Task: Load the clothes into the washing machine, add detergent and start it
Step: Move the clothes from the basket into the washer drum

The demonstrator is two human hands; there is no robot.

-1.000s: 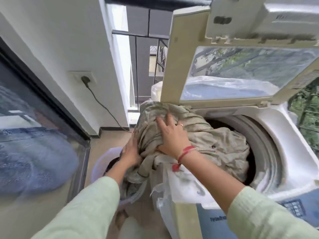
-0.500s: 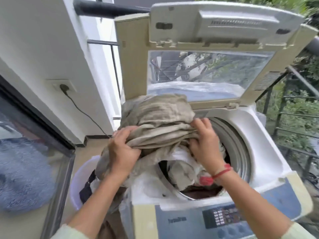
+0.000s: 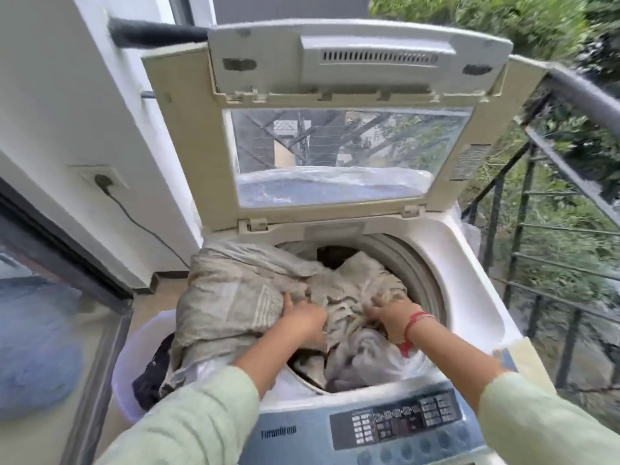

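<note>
Head view: left hand (image 3: 303, 318) and right hand (image 3: 391, 315), apart, press crumpled beige cloth (image 3: 235, 297) into the round drum (image 3: 412, 273), cloth spilling toward nine o'clock

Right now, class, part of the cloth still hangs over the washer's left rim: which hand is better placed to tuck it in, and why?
Left. The left hand rests beside the overhanging cloth; the right hand presses inside the drum.

Pale green sleeves (image 3: 188, 421), red wristband (image 3: 414, 325)
</note>
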